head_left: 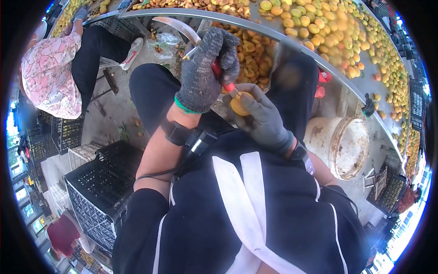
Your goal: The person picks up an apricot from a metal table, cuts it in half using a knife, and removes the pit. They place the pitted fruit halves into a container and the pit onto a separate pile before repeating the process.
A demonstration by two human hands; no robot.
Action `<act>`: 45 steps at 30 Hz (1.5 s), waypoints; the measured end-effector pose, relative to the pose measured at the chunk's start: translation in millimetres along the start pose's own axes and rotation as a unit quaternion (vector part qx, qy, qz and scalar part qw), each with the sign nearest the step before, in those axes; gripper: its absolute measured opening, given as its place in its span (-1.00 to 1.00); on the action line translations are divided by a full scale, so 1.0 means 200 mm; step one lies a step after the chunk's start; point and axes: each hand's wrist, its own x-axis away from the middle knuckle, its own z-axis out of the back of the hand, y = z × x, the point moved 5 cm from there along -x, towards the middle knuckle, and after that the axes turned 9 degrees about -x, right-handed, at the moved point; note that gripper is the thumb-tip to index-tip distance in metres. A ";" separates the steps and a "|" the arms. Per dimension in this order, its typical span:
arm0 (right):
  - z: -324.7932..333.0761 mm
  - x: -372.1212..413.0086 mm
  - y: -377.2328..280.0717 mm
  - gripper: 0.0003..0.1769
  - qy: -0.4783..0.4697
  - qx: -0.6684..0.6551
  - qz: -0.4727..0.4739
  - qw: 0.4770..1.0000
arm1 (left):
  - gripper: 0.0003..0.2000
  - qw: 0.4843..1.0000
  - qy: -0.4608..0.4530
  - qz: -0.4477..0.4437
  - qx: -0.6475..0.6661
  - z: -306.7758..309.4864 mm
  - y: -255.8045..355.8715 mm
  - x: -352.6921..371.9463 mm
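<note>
The left hand (207, 71) grips a mostly hidden red handle (216, 68); the right hand (265, 118) pinches a half-covered fruit (238, 107); the tabletop (336, 69) is cut off.

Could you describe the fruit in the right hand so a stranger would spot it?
Find the table stretching across the top, then the gloved right hand below it. It holds a yellow-orange fruit beside the red tool in the left hand. Unlike the loose pile on the table, this one is gripped.
</note>
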 end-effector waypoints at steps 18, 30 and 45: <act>0.00 0.03 -0.01 -0.76 -0.004 0.119 0.162 0.980 | -0.71 0.979 0.040 0.127 0.152 0.05 -0.17 0.04; 0.01 0.03 -0.01 -0.74 -0.071 0.144 0.167 0.973 | -0.69 0.943 0.041 0.191 0.270 0.04 -0.20 0.02; 0.50 -0.16 -0.01 -0.62 0.187 -0.214 -0.027 0.958 | -0.69 0.955 0.053 0.059 0.287 0.47 -0.04 -0.15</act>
